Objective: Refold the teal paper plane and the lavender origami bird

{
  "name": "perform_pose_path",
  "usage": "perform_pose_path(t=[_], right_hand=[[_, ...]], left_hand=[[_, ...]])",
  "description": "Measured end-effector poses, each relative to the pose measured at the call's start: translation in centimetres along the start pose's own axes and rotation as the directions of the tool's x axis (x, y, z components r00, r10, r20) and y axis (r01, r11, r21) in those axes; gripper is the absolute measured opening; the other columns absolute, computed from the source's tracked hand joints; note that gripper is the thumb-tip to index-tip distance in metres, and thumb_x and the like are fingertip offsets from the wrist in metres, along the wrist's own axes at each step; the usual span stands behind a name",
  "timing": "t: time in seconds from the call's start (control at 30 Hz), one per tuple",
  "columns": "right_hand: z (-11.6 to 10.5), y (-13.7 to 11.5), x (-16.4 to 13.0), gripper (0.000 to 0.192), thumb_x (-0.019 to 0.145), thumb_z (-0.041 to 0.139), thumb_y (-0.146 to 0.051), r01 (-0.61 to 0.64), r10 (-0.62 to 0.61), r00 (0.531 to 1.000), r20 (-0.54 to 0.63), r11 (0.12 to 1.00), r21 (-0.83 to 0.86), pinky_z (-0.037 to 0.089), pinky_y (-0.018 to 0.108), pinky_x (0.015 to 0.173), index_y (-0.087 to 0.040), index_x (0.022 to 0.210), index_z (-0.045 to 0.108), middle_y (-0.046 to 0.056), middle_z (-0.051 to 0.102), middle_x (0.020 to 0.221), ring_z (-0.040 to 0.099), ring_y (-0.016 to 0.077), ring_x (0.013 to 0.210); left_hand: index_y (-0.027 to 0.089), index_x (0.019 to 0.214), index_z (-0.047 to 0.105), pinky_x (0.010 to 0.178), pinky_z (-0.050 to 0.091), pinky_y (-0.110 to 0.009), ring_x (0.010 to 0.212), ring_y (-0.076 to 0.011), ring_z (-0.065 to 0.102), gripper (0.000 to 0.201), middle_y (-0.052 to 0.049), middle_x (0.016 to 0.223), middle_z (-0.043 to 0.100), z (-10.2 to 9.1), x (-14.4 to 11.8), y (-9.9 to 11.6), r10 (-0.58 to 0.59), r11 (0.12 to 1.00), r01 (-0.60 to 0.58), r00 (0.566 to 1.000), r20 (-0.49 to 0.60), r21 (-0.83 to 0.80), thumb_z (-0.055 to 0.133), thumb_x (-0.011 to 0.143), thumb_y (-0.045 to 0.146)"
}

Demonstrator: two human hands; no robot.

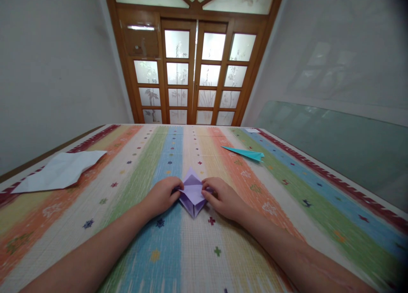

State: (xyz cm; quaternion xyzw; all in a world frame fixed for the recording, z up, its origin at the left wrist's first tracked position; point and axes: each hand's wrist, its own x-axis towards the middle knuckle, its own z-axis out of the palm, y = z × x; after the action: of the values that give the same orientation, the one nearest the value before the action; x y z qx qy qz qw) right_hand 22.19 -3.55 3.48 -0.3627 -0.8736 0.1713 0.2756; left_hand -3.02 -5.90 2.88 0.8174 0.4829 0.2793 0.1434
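A folded purple paper (193, 192) lies at the middle of the table, diamond-shaped, with one point towards me and another away. Its layers look partly raised at the centre. My left hand (165, 193) pinches its left corner between thumb and fingers. On the opposite corner, my right hand (221, 195) has its thumb and fingers closed. Both corners are partly hidden by the fingers.
A striped, patterned cloth (165, 263) covers the table. White paper (60, 170) lies at the left, slightly curled. A turquoise folded paper plane (245, 153) rests at the right. Beyond the table stand wooden doors (194, 72) with glass panes.
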Motion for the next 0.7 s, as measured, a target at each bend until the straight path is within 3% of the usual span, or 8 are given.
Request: perform_pose_path(t=[0.2, 0.37, 0.53, 0.7], right_hand=[[-0.1, 0.0, -0.2, 0.025, 0.095, 0.052, -0.036, -0.008, 0.006, 1.0, 0.027, 0.998, 0.056, 0.043, 0.036, 0.088, -0.021, 0.112, 0.063, 0.009, 0.066, 0.107, 0.059, 0.0221, 0.1], [0.1, 0.1, -0.3, 0.036, 0.086, 0.066, -0.04, 0.006, -0.007, 0.999, 0.032, 0.999, 0.05, 0.043, 0.037, 0.089, -0.021, 0.117, 0.062, 0.01, 0.066, 0.111, 0.059, 0.024, 0.102], [0.4, 0.3, 0.0, 0.015, 0.089, 0.058, -0.025, -0.038, 0.038, 0.999, 0.023, 0.999, 0.009, 0.043, 0.033, 0.081, -0.021, 0.101, 0.067, 0.006, 0.068, 0.095, 0.06, 0.0203, 0.091], [0.3, 0.4, 0.2, 0.017, 0.091, 0.053, -0.022, -0.07, 0.071, 0.997, 0.026, 0.997, -0.035, 0.042, 0.031, 0.078, -0.021, 0.096, 0.069, 0.004, 0.068, 0.09, 0.06, 0.0194, 0.087]], left_hand=[[0.02, 0.09, 0.06, 0.074, 0.043, -0.03, 0.08, -0.0185, 0.059, 0.01, -0.002, 0.085, 0.065, 0.0, -0.1, 0.1, -0.061, 0.998, 0.06, 0.997, -0.039, -0.025, 0.051, 0.087, 0.017], [0.019, 0.088, 0.058, 0.073, 0.043, -0.029, 0.078, -0.0181, 0.059, 0.007, -0.002, 0.083, 0.065, 0.0, -0.1, 0.6, -0.061, 0.998, 0.06, 0.996, -0.063, -0.024, 0.051, 0.088, 0.019], [0.019, 0.094, 0.061, 0.076, 0.044, -0.029, 0.08, -0.0178, 0.061, 0.012, -0.003, 0.086, 0.066, -0.2, -0.2, 1.5, 0.012, 0.993, -0.012, 1.0, 0.003, -0.119, 0.052, 0.091, 0.027], [0.019, 0.105, 0.062, 0.082, 0.046, -0.03, 0.09, -0.0179, 0.062, 0.026, -0.004, 0.097, 0.068, -0.4, -0.2, 1.7, 0.072, 0.959, -0.063, 0.997, 0.019, -0.277, 0.039, 0.097, 0.024]])
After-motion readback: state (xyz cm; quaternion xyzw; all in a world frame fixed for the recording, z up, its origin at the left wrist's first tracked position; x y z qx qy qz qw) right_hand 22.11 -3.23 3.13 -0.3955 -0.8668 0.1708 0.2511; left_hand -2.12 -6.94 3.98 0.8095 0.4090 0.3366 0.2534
